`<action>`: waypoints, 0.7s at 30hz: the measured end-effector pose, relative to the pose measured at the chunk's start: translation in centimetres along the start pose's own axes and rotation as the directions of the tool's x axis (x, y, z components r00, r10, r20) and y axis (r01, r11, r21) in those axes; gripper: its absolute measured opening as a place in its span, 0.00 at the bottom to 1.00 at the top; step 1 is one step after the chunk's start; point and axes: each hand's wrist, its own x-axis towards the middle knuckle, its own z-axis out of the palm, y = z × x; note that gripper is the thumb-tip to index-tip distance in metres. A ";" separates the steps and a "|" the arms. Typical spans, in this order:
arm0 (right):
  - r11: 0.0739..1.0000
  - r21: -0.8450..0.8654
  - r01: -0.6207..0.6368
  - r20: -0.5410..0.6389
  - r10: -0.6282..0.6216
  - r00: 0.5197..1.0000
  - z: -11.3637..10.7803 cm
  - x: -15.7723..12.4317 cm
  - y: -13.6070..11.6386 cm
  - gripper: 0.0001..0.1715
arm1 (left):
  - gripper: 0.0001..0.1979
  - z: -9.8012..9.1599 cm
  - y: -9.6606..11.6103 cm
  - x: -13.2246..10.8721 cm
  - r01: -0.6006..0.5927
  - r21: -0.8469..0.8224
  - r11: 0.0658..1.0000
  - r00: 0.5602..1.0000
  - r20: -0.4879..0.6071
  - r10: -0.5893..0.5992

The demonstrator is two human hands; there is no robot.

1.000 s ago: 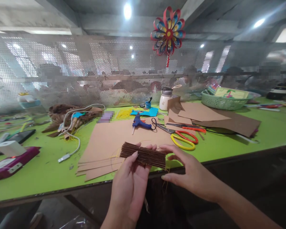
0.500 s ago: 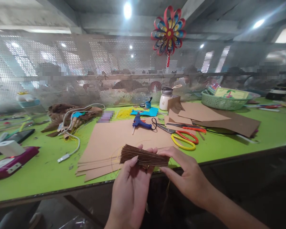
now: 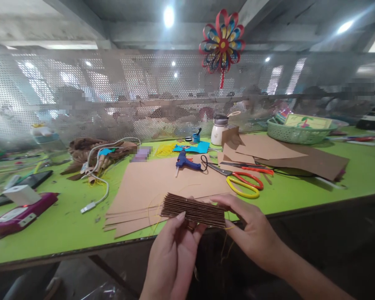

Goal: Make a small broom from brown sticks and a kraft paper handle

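Observation:
A thick stack of pleated brown paper (image 3: 193, 210), folded like an accordion, is held above the table's front edge. My left hand (image 3: 175, 254) supports it from below, thumb pressed on its near side and the other fingers mostly hidden behind. At the right end, my right hand (image 3: 253, 227) curves its index finger over the top corner and its thumb by the lower one. Yellow thread (image 3: 224, 246) dangles under that end, close to the right thumb. Flat sheets of tan paper (image 3: 143, 183) lie just beyond the hands on the green table (image 3: 78, 225).
A blue glue gun (image 3: 187, 162) rests on the sheets, beside scissors (image 3: 243, 185) with red and yellow handles. Behind are a white bottle (image 3: 219, 132) and a green basket (image 3: 296, 133). To the left lie a white cable (image 3: 106, 189) and a purple power strip (image 3: 25, 216).
The pleated paper has tipped, its right end lower, and more of its folded edges show. My right thumb has shifted slightly right and down. The view has drifted slightly left.

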 end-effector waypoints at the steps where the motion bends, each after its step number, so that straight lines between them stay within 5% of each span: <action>1: 0.997 0.065 -0.050 0.026 0.048 0.999 0.0 -0.1 0.0 0.28 | 0.21 0.1 0.0 0.1 -0.007 -0.001 1.000 1.000 -0.006 0.007; 7: 0.803 0.541 -0.251 0.270 0.117 0.956 -0.5 -0.7 0.1 0.37 | 0.22 0.3 0.6 0.4 -0.065 0.008 0.998 0.997 -0.029 0.066; 21: 0.986 0.167 0.008 -0.004 -0.008 1.000 0.2 1.2 -2.2 0.33 | 0.21 0.2 1.1 0.9 0.006 -0.042 0.999 1.000 -0.001 -0.006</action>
